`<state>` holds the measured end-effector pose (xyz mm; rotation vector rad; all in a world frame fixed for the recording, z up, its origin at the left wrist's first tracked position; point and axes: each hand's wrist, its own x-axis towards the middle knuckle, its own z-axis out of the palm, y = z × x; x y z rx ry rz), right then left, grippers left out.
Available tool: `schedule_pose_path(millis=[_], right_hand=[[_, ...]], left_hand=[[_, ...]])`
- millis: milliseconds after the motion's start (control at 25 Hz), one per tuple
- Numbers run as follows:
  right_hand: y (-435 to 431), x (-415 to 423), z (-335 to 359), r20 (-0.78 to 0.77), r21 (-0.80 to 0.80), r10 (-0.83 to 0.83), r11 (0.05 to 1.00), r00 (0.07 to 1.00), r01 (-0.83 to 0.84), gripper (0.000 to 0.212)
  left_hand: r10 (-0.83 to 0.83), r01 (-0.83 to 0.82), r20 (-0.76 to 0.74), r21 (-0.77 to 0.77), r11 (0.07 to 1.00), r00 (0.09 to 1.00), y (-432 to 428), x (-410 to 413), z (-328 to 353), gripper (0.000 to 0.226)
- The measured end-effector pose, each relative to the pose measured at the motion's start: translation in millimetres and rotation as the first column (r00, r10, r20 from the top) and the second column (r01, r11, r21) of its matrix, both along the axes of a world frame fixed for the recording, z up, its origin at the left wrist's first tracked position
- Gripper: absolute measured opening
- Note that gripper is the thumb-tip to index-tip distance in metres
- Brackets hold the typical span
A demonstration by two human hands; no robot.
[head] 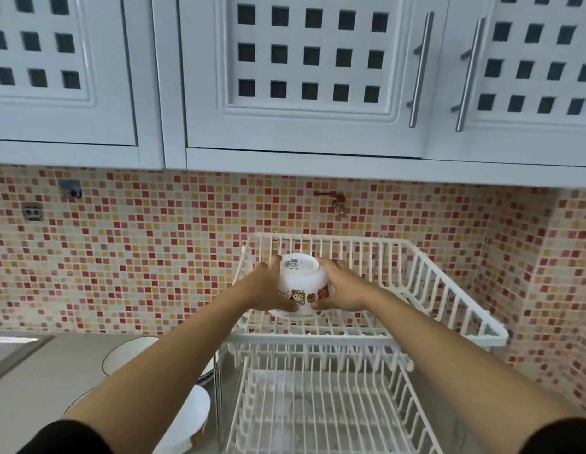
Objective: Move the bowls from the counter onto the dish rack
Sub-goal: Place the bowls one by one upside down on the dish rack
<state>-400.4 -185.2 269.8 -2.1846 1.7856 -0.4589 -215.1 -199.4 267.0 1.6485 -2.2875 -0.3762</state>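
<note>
Grey counter [32, 398] carries bowls [129, 353] (three) beside rack [318, 339].

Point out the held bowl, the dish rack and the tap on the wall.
bowl [301, 283]: head view, on its white side wall.
dish rack [318, 339]: head view, on the upper tier's front rail.
tap [337, 204]: head view, on its body against the tiles.

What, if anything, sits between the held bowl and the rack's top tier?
Nothing visible. Both hands, left hand and right hand, hold the cartoon-printed bowl upside down just over the dish rack top tier, whose wires below it look bare. Other bowls wait on the counter.
</note>
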Motion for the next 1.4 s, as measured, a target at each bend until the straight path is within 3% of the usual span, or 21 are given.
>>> schedule_pose_path(millis=[160, 320, 600, 840, 960, 1200, 1400], right_hand=[[17.8, 12.9, 13.6, 0.017, -0.019, -0.046, 0.999, 0.999, 0.046, 0.104], [46.1, 54.9, 34.7, 0.074, -0.188, -0.014, 0.982, 0.997, 0.028, 0.082], [91.8, 190.0, 29.8, 0.187, -0.357, 0.115, 0.933, 0.976, -0.042, 0.062], [97.2, 268.0, -43.1, 0.251, -0.155, 0.093, 0.986, 0.963, -0.055, 0.066], [84.8, 280.4, -95.8, 0.312, 0.031, -0.018, 0.999, 0.950, 0.009, 0.062], [30.1, 286.5, -216.1, 0.377, 0.255, -0.267, 0.951, 0.887, 0.178, 0.057], [-8.1, 284.8, -280.6, 0.312, 0.405, -0.477, 0.849, 0.821, 0.340, 0.064]], left_hand=[[-0.032, 0.026, -0.057, -0.097, 0.995, 0.998, 15.3, 15.3, 13.0, 0.108], [-0.011, -0.016, -0.110, -0.237, 0.971, 0.994, 42.0, 54.8, 37.5, 0.076], [0.134, -0.154, -0.113, -0.196, 0.968, 0.985, 86.3, 171.4, 23.4, 0.059], [0.215, -0.216, -0.075, -0.006, 0.976, 0.974, 102.1, 242.0, -41.6, 0.054], [0.255, -0.246, -0.062, 0.123, 0.961, 0.965, 104.8, 253.9, -81.9, 0.048], [0.343, -0.314, -0.018, 0.358, 0.879, 0.939, 82.8, 256.9, -184.2, 0.043], [0.541, -0.352, -0.214, 0.560, 0.750, 0.813, 32.1, 243.6, -268.4, 0.049]])
